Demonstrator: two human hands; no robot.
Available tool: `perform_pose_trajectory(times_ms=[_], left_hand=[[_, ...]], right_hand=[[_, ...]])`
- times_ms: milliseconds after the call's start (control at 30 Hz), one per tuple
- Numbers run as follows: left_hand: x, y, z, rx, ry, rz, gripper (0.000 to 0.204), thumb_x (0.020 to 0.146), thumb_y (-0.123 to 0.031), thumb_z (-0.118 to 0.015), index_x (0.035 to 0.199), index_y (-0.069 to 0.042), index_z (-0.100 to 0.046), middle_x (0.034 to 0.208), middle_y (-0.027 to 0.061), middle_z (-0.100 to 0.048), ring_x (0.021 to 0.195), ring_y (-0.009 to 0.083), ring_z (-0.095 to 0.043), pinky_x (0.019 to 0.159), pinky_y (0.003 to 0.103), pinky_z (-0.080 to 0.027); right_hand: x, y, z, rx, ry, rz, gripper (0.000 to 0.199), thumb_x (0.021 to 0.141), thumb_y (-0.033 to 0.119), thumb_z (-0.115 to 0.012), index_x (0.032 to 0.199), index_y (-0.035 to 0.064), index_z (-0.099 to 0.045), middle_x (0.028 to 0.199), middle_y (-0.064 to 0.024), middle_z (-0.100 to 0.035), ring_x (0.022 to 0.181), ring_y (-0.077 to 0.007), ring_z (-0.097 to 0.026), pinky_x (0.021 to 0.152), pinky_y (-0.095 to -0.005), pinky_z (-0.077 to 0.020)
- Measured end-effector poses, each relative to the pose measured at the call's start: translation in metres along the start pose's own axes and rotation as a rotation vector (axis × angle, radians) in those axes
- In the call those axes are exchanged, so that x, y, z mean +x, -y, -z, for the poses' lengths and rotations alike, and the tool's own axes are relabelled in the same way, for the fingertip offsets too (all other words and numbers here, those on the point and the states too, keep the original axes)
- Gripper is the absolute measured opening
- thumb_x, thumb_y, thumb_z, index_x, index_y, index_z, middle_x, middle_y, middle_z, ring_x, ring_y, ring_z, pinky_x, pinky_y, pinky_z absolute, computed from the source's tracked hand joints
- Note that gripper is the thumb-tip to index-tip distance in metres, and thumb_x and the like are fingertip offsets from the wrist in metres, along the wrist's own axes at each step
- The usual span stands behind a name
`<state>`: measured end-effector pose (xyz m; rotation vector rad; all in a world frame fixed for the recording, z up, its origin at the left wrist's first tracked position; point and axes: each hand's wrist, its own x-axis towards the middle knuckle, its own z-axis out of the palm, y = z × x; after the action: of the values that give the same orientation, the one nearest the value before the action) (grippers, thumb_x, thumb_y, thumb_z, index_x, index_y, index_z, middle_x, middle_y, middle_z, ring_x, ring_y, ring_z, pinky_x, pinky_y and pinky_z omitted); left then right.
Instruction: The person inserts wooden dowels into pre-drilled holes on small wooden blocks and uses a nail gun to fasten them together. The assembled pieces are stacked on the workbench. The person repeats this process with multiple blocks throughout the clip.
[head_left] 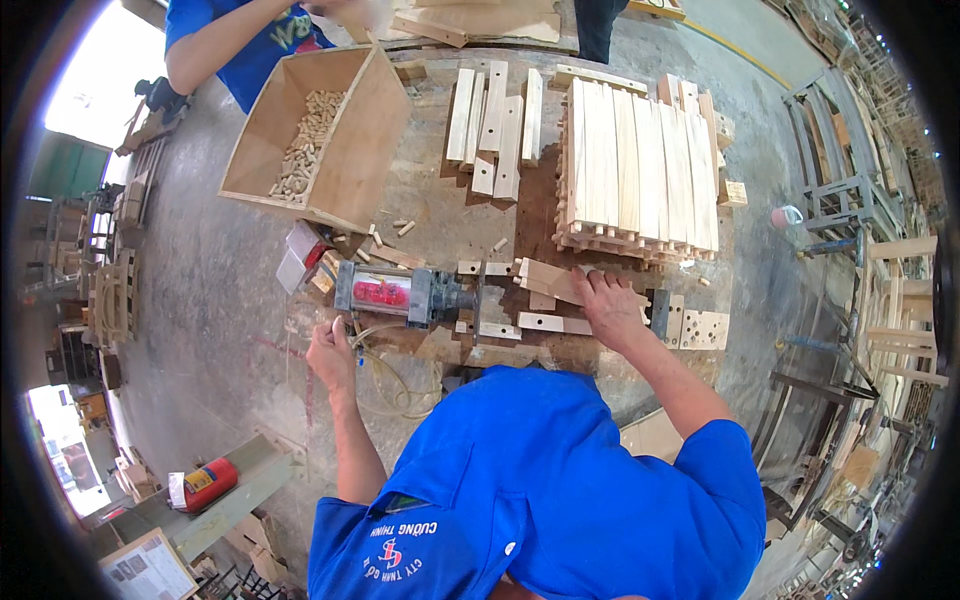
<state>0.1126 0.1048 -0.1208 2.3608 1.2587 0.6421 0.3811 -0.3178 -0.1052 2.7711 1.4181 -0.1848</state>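
My right hand (pixel 608 305) is closed over the right end of a short wooden slat (pixel 550 281), with dowel pegs sticking out of the slat's left end. Under and beside it lie other wood pieces, among them a drilled block (pixel 555 323). Left of the slat, a pneumatic cylinder (pixel 385 293) with a clear, red-marked barrel lies on its side; its rod end meets an upright metal plate (pixel 480 300). Just below the cylinder's left end, my left hand (pixel 332 355) has its fingers curled in, thumb up. Whatever it grips is hidden. A pale air hose (pixel 400 385) loops beside it.
A plywood box (pixel 360 145) of dowels (pixel 305 140) stands at the far left of the bench, with a co-worker (pixel 240 50) behind it. Stacked slats (pixel 640 165) rise at the back right. Loose drilled bars (pixel 505 140) lie between. A perforated block (pixel 703 330) sits at right.
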Motion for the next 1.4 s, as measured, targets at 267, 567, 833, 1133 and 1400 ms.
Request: perform_pose_trajectory(times_ms=[267, 567, 833, 1133, 1400], left_hand=[[0.0, -0.001, 0.003, -0.034, 0.008, 0.027, 0.029, 0.102, -0.028, -0.078, 0.091, -0.002, -0.072, 0.075, 0.0177, -0.073, 0.064, 0.0298, -0.07, 0.064, 0.043, -0.052], [0.003, -0.013, 0.009, 0.058, -0.017, -0.066, 0.034, 0.102, -0.031, -0.075, 0.086, -0.002, -0.067, 0.079, 0.0191, -0.072, 0.07, 0.0384, -0.07, 0.067, 0.049, -0.052], [0.002, -0.018, 0.01, -0.071, -0.071, -0.034, 0.029, 0.101, -0.027, -0.078, 0.088, -0.002, -0.07, 0.073, 0.0178, -0.071, 0.063, 0.0359, -0.068, 0.062, 0.047, -0.051], [0.004, -0.021, 0.014, -0.08, -0.056, -0.034, 0.028, 0.098, -0.026, -0.08, 0.087, -0.002, -0.07, 0.071, 0.0175, -0.069, 0.063, 0.0354, -0.068, 0.062, 0.046, -0.051], [0.005, -0.024, 0.019, -0.041, -0.008, 0.03, 0.028, 0.098, -0.026, -0.08, 0.087, -0.002, -0.07, 0.073, 0.0175, -0.072, 0.066, 0.0364, -0.07, 0.064, 0.046, -0.052]], right_hand=[[0.014, 0.013, 0.075, 0.612, 0.079, -0.153, 0.072, 0.089, 0.023, -0.083, 0.151, 0.0011, -0.051, 0.127, -0.0205, -0.069, 0.115, -0.0335, -0.07, 0.101, -0.0476, -0.0556], [0.087, -0.037, 0.197, 2.209, -0.149, -0.283, 0.055, 0.101, 0.039, -0.077, 0.134, -0.0023, -0.064, 0.109, -0.0121, -0.076, 0.091, -0.0196, -0.076, 0.078, -0.0361, -0.0653], [0.112, -0.064, 0.216, 2.241, -0.355, -0.389, 0.043, 0.099, 0.036, -0.078, 0.129, 0.0055, -0.069, 0.1, -0.0093, -0.078, 0.082, -0.0209, -0.077, 0.073, -0.0372, -0.0655], [0.12, -0.087, 0.198, 2.38, -0.377, -0.382, 0.037, 0.1, 0.031, -0.078, 0.127, 0.0069, -0.07, 0.103, -0.0093, -0.078, 0.086, -0.0231, -0.077, 0.075, -0.0414, -0.0664], [0.126, -0.089, 0.199, 2.565, -0.389, -0.353, 0.035, 0.104, 0.031, -0.072, 0.122, 0.0018, -0.072, 0.097, -0.0182, -0.08, 0.079, -0.0291, -0.08, 0.068, -0.0414, -0.0694]])
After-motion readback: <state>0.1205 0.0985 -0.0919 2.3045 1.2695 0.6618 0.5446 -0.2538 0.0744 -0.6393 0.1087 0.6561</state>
